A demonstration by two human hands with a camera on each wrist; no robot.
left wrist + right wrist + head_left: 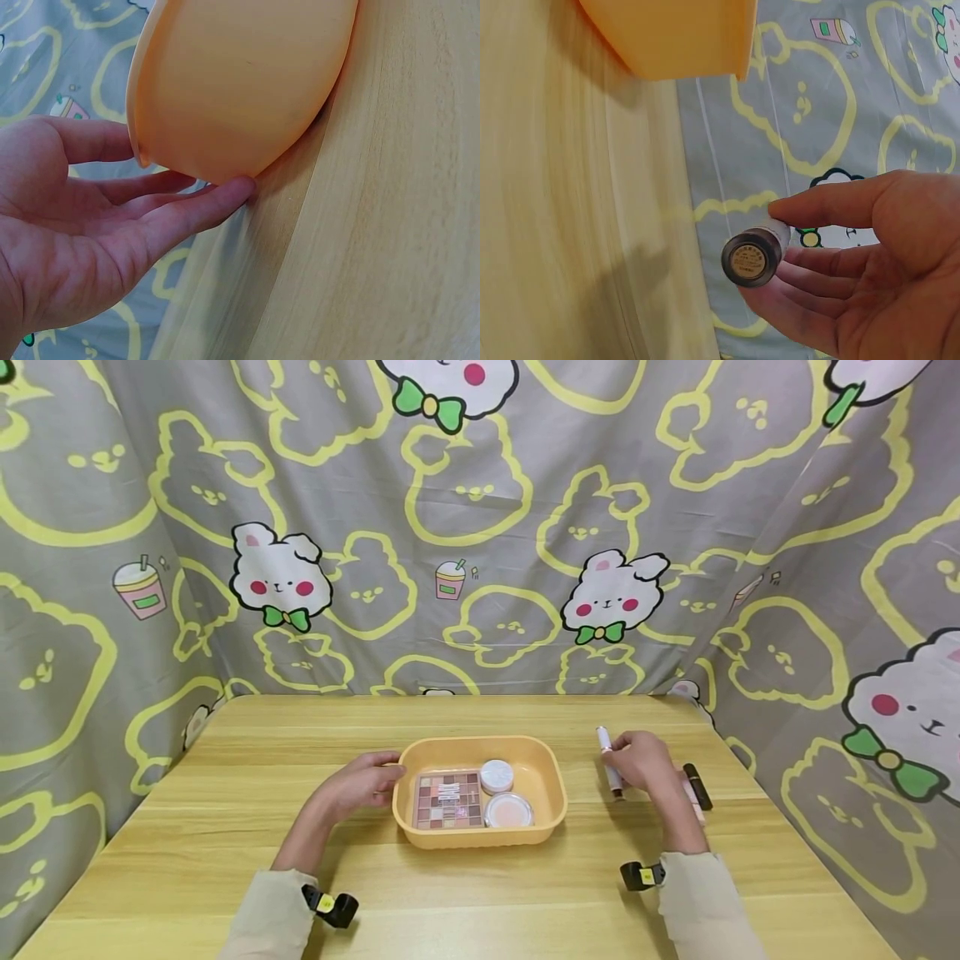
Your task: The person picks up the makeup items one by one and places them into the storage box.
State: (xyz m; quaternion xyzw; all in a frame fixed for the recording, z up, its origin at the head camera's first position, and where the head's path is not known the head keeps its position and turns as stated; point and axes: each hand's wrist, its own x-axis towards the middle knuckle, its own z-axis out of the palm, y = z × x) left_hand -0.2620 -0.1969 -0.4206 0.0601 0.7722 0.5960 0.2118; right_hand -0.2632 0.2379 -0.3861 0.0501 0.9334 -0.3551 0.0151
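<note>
A shallow yellow plastic basket [480, 839] stands on the table. In it lie an eyeshadow palette [448, 802], a small round white container [497, 777] and a round compact [508, 811] with a pale pink centre. My left hand [367, 783] grips the basket's left end; in the left wrist view one finger is at the rim and others lie lower along the outer wall. To the basket's right, my right hand [639, 758] holds a slim white cosmetic tube [604, 743] between thumb and fingers. Its dark round end [750, 259] carries a small label facing the right wrist camera.
Beside the right hand lie a black tube [697, 787] and a pink slender item [692, 797], partly hidden by the wrist. The wooden table [480, 902] ends at the back and sides against a patterned grey curtain [465, 635].
</note>
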